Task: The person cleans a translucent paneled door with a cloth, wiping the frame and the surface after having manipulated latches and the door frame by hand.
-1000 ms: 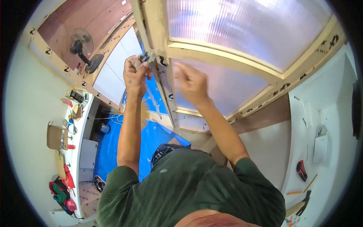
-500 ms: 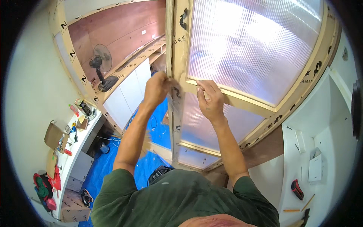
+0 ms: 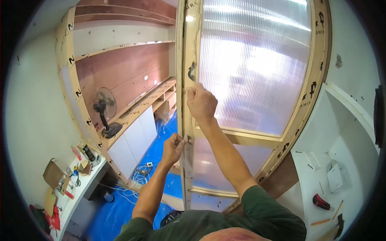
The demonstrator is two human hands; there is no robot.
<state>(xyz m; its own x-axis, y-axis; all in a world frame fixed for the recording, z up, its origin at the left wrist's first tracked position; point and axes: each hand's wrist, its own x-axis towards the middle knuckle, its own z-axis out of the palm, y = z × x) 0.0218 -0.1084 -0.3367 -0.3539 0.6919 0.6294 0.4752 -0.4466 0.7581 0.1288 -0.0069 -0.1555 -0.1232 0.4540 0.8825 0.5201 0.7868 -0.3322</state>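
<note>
Both hands work the pale wooden door stile (image 3: 187,80) at frame centre: the right hand (image 3: 201,102) is clenched on its edge, and the left hand (image 3: 173,148) below pinches a small fitting (image 3: 188,140). Best to brace firmly above and keep the lower grip square to the wood.

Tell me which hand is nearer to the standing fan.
Left. The left hand pinches the door frame low down, on the side toward the fan; the right hand grips the frame higher, farther from it.

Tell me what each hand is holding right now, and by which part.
The right hand grips the edge of the wooden door frame, fingers curled around it. The left hand pinches something small at the same edge lower down; what it is cannot be told.
</note>
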